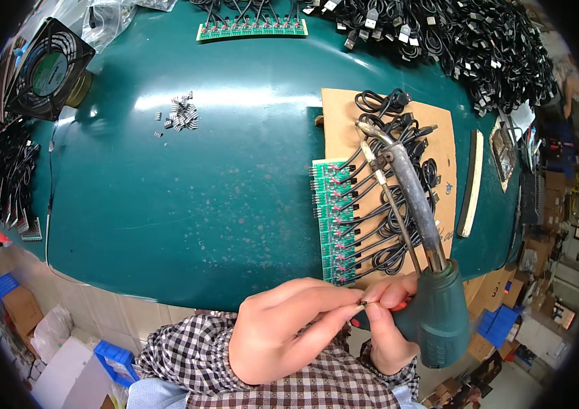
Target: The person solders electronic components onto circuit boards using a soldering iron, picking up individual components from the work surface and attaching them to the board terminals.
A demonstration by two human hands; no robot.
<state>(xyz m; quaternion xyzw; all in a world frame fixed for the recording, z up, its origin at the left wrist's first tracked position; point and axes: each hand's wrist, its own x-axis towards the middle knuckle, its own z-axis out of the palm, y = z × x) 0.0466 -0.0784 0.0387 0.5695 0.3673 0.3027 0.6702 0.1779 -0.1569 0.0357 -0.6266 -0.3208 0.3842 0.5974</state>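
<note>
My left hand point(286, 332) is closed in a pinch, its fingertips meeting those of my right hand point(388, 327) at a tiny dark piece point(363, 304), too small to name. The green-bodied soldering gun point(443, 320) lies in the closed right hand, its handle passing behind the thumb. From it a metal tube and thin feed rod point(398, 225) point away over a bundle of black cables point(392, 255). Left of that bundle lies a green circuit board panel point(335, 225), with cables joined along its right side and pins along its left.
Brown cardboard point(344, 109) lies under the cables. Small pin headers point(182, 114) are heaped on the green tabletop point(132, 204). A black fan point(49, 68) stands far left, another wired board panel point(252, 29) at the back, a large cable pile point(453, 48) far right, a pale strip point(470, 184) at right.
</note>
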